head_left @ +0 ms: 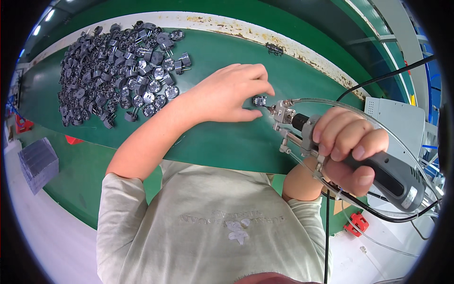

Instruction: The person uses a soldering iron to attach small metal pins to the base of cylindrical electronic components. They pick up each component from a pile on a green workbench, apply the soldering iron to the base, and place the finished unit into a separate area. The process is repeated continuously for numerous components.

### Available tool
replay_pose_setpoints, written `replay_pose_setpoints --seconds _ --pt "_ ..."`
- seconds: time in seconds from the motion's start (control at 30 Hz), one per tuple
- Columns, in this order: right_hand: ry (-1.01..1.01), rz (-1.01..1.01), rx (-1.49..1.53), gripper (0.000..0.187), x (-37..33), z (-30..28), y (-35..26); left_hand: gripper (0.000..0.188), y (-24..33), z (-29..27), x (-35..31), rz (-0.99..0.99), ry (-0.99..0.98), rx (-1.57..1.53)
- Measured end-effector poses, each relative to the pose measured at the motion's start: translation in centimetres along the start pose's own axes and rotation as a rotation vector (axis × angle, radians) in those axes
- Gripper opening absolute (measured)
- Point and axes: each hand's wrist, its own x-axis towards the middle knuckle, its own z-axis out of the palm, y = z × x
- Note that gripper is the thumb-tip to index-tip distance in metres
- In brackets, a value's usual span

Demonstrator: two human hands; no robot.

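- My left hand (227, 94) pinches one small grey round component (258, 100) between thumb and fingertips.
- My right hand (347, 151), fingers wrapped tight, grips the soldering tool (378, 173), tip at component.
- Far left, pile of grey components (118, 71) lies unworked.

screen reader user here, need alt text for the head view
The left hand pinches a small round part on a green table while the right hand holds a soldering tool with its tip at the part. A pile of similar parts lies far left.
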Motion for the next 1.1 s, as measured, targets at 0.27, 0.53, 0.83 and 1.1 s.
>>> replay_pose_setpoints --seconds 0.27,0.53,0.83,1.1 --pt "-0.026 -0.076 0.026 0.038 -0.2 -0.5 -0.2 0.011 -0.4 -0.1 -0.2 0.079 -0.070 0.001" --pt "0.039 -0.077 -0.010 0.035 -0.4 -0.1 -0.3 0.011 -0.4 -0.1 -0.2 0.088 -0.047 0.034" --pt "-0.016 -0.034 -0.042 0.034 -0.1 0.1 -0.3 0.017 -0.3 0.0 -0.1 0.181 -0.007 0.186" --pt "0.014 -0.025 -0.049 0.031 -0.2 -0.2 0.1 0.032 0.5 -0.9 0.4 0.112 0.021 0.216"
